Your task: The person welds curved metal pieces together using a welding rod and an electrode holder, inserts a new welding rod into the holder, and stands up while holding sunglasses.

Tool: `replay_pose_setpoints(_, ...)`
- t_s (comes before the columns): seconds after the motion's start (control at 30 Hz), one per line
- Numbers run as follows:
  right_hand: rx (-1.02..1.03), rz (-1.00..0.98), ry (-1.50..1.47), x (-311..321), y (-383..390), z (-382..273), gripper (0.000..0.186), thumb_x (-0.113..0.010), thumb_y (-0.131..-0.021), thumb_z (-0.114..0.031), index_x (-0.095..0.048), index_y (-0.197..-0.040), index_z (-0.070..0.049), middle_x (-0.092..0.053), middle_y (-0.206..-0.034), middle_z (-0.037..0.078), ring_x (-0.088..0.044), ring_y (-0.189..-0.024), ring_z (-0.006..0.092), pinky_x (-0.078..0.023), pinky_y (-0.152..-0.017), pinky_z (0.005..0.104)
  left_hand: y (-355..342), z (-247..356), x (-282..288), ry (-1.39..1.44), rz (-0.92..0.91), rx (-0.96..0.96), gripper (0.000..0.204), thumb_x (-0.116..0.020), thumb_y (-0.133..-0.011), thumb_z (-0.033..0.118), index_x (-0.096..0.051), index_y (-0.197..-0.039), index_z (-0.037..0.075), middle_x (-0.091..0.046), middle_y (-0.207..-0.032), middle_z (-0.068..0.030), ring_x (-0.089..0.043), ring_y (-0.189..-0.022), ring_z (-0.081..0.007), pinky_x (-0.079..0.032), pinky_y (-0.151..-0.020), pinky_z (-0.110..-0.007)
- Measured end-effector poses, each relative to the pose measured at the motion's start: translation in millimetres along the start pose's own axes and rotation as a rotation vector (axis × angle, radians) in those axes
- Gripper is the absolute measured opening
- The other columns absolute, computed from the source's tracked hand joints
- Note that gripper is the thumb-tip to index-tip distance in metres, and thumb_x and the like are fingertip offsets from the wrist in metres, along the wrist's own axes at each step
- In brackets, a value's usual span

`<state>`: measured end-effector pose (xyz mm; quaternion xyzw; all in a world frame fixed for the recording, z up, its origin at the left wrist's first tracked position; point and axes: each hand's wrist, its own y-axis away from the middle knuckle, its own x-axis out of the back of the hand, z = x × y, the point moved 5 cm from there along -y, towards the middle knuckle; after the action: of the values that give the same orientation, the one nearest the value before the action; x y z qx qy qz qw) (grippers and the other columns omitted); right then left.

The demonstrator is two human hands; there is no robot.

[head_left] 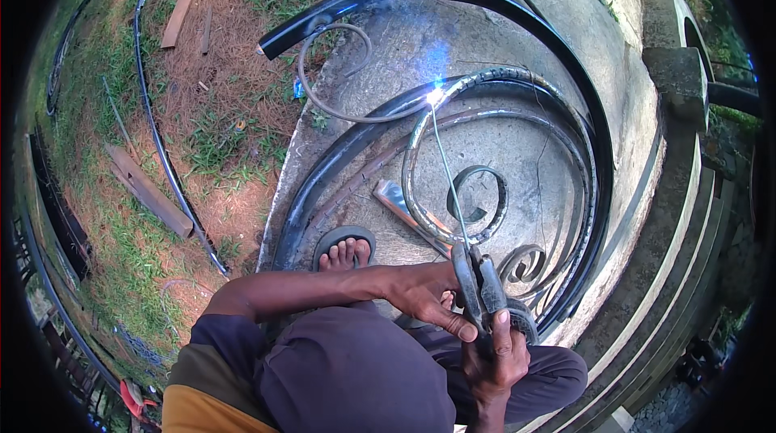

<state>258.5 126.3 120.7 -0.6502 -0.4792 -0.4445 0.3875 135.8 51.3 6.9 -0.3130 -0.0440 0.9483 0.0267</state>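
My right hand [497,360] grips a dark welding electrode holder [487,291] at the lower middle right. My left hand [432,299] is wrapped against the holder's left side, its thumb showing and its other fingers partly hidden. A thin electrode rod [449,170] rises from the holder to a bright blue-white arc [435,96], where curved metal strips meet. A scrolled metal piece [412,162] lies inside a larger dark curved bar [586,93] on the concrete slab [380,45]. A smaller coil [477,170] lies in the middle, and a thin grey ring [307,85] at the upper left.
My sandaled foot [343,255] is on the slab's left side. Grass and soil at the left hold wooden planks [149,190] and long bent bars [162,142]. At the right are a stepped concrete edge [647,255] and concrete blocks [679,85]. A shiny flat bar [404,211] lies near the holder.
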Motion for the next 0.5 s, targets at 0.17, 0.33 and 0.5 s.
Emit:
replay_pose_setpoints(0.17,0.074,0.011,0.063,1.3,4.4,1.5,0.074,-0.086,-0.075,-0.013,-0.054,-0.141,-0.005,-0.065,-0.082,0.013,-0.061,-0.065,0.0310,-0.048,-0.057,0.0402,-3.0,-0.7,-0.4,-0.053,-0.024,0.011,0.054,-0.078,-0.085,0.054,-0.069,-0.110,0.007,-0.064,-0.095,-0.0029,-0.057,-0.088,-0.0176,-0.048,-0.070,-0.034)
replay_pose_setpoints(0.33,0.009,0.004,0.024,-0.2,0.0,2.0,0.071,-0.083,-0.073,-0.007,-0.059,-0.140,-0.014,-0.066,-0.088,0.016,-0.066,-0.068,0.0323,-0.051,-0.056,0.0391,-2.7,-0.2,0.6,-0.008,-0.016,-0.008,0.052,-0.079,-0.085,0.052,-0.069,-0.109,0.007,-0.064,-0.092,-0.0024,-0.057,-0.085,-0.0158,-0.047,-0.068,-0.033)
replay_pose_setpoints(0.5,0.008,-0.014,0.011,-0.2,-1.6,1.8,0.071,-0.083,-0.073,-0.008,-0.059,-0.139,-0.014,-0.066,-0.088,0.016,-0.067,-0.069,0.0319,-0.051,-0.056,0.0389,-0.5,0.6,1.4,-0.024,-0.017,0.019,0.049,-0.079,-0.086,0.050,-0.069,-0.107,0.007,-0.064,-0.087,-0.0013,-0.056,-0.079,-0.0140,-0.046,-0.066,-0.032)
